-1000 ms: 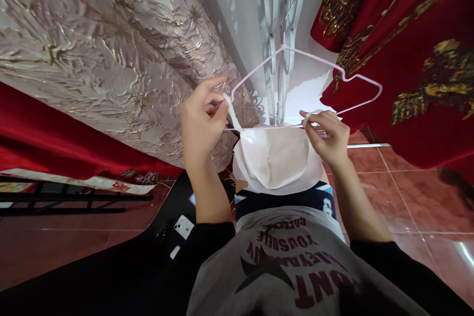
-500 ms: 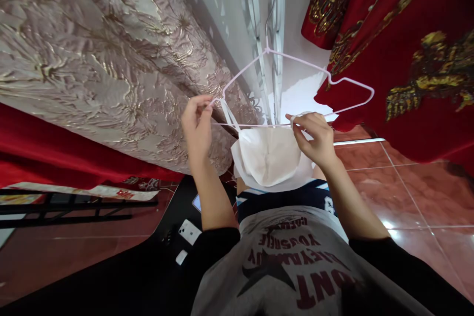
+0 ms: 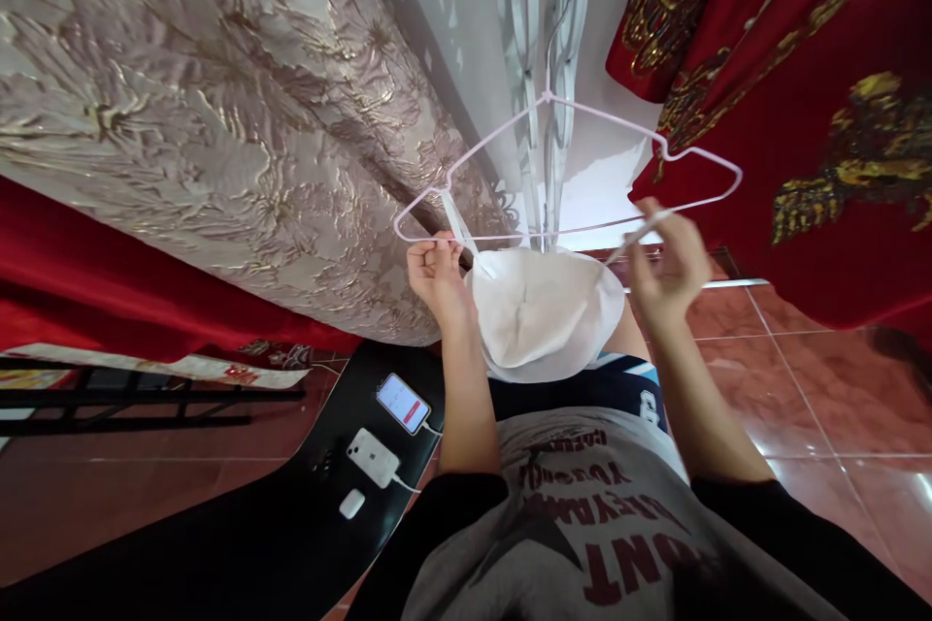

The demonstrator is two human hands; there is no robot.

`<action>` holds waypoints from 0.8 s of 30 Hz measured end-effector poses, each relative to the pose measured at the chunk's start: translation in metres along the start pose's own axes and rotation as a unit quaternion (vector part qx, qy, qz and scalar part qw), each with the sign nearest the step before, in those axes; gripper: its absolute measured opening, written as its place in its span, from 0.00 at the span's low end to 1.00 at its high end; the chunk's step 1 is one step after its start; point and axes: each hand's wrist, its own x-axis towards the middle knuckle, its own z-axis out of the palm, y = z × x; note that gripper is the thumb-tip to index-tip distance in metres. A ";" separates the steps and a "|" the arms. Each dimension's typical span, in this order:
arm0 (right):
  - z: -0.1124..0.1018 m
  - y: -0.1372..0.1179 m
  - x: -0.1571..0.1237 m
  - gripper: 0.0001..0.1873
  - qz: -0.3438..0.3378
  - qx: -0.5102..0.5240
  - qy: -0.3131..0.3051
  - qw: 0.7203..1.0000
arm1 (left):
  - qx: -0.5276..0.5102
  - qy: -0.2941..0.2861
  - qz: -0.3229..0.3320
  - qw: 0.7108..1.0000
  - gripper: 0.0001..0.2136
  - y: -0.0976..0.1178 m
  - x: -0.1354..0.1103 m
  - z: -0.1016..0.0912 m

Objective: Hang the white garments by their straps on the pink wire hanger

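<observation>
A pale pink clothes hanger (image 3: 608,114) hangs by its metal hook from a white rack. Below its lower bar is a white cloth item (image 3: 539,310) with narrow straps, its exact kind unclear. One strap (image 3: 457,218) loops over the hanger's left shoulder notch. My left hand (image 3: 441,279) is closed at the lower bar's left end, fingertips pinched on the bar beside that strap. My right hand (image 3: 670,267) pinches the other strap (image 3: 637,235) and holds it stretched out to the right, close under the bar.
A pink and gold brocade fabric (image 3: 240,116) hangs at left, red gold-embroidered cloth (image 3: 735,136) at right. White rack posts (image 3: 535,49) stand against the wall. On a black seat (image 3: 291,524) lie two phones (image 3: 403,403) with cables and a small white case (image 3: 351,504).
My left hand has moved right and down, from the hanger's left tip to its lower bar. My right hand has moved right, drawing the strap out from the bar.
</observation>
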 end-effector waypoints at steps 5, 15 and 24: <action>-0.027 0.042 0.020 0.23 -0.020 0.009 0.197 0.980 | 0.010 0.002 0.023 1.000 0.17 0.003 -0.004 0.000; -0.045 -0.014 0.104 0.05 -0.018 -0.069 -0.140 0.988 | -0.015 -0.025 0.005 1.000 0.20 0.010 0.001 -0.004; -0.033 -0.006 0.097 0.09 0.045 0.023 -0.057 0.997 | -0.043 -0.052 -0.006 0.998 0.24 0.017 0.008 -0.010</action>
